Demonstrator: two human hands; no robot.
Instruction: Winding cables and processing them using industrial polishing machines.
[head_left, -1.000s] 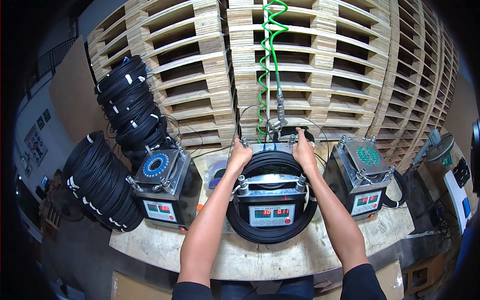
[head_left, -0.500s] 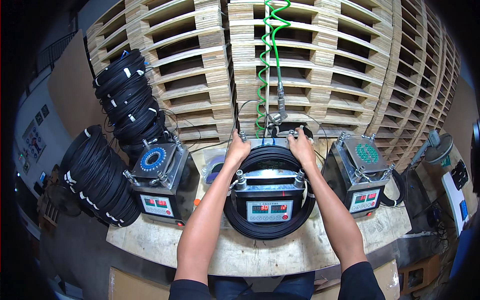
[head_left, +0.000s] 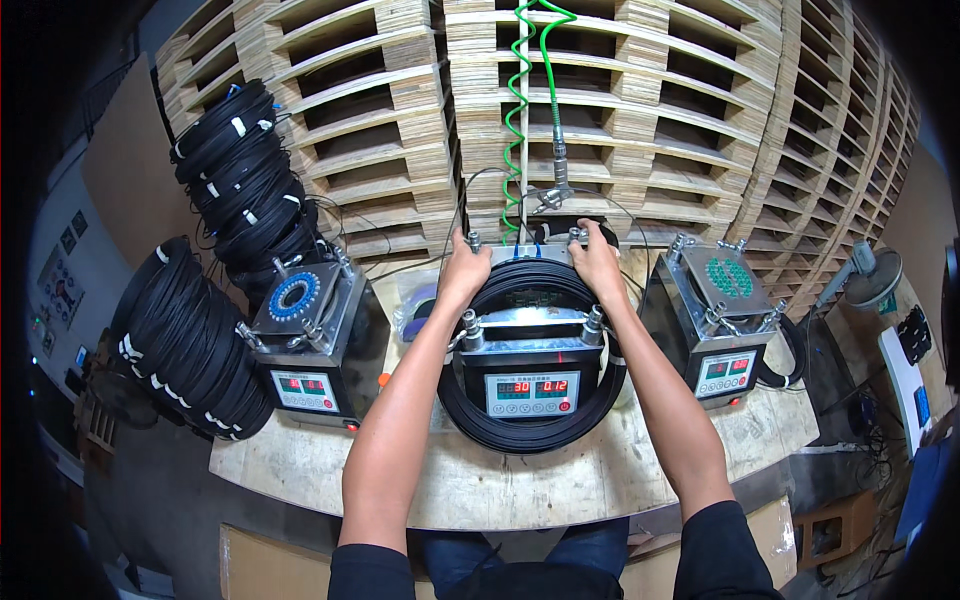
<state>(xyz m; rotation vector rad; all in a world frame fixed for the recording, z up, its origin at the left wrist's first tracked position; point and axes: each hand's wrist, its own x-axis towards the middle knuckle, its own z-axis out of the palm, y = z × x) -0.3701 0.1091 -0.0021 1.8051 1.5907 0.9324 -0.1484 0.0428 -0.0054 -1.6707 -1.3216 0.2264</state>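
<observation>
A black tabletop machine with a lit digital panel (head_left: 532, 396) stands in front of me at the middle of the bench. Round its body lies a coil of black cable (head_left: 530, 440), tilted, with its near side below the panel. My left hand (head_left: 467, 268) grips the metal knob (head_left: 475, 241) at the machine's far left corner. At the far right corner, my right hand (head_left: 598, 264) has its fingers closed about a matching knob (head_left: 575, 236). Two near knobs stand untouched, the left one (head_left: 470, 322) and the right one (head_left: 594, 320). Blue cable ends (head_left: 527, 252) show between my hands.
Similar machines stand left, with a blue ring (head_left: 295, 298), and right, with green pieces (head_left: 729, 279). Stacked black cable coils (head_left: 190, 345) rise at the left. A green coiled air hose (head_left: 553, 70) hangs before wooden pallets (head_left: 690, 120). A small fan (head_left: 873, 278) stands right.
The whole view has shifted slightly, so the bench sits higher in the picture. Both hands stay at the far knobs, with only slight finger movement.
</observation>
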